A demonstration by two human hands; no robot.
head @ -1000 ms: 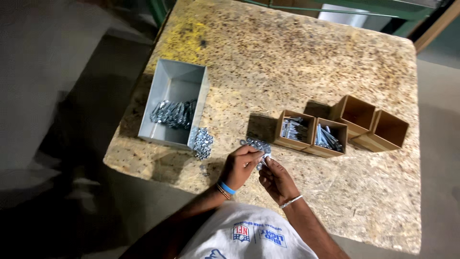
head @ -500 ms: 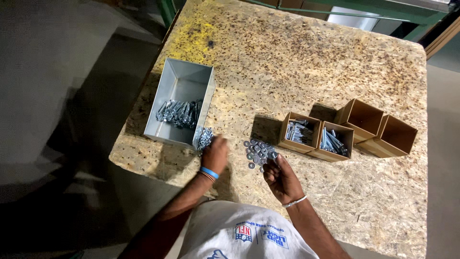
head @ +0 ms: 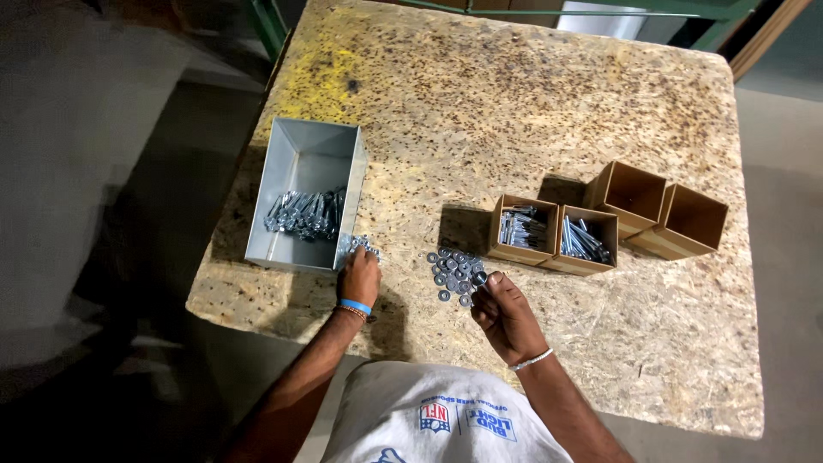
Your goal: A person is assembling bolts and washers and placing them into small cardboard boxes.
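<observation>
The left hand (head: 361, 276) is resting, fingers curled, on a small heap of nuts (head: 363, 246) just beside the grey bin's (head: 302, 163) near corner, though whether it is gripping any cannot be told. The right hand (head: 506, 315) is pinching one washer (head: 478, 279) between thumb and forefinger at the edge of the loose washers (head: 452, 270) lying on the board table (head: 531, 111). The bin is holding bolts (head: 305, 214), two cardboard boxes (head: 553, 233) are holding bolts too, and two further boxes (head: 660, 208) beside them are showing bare insides.
</observation>
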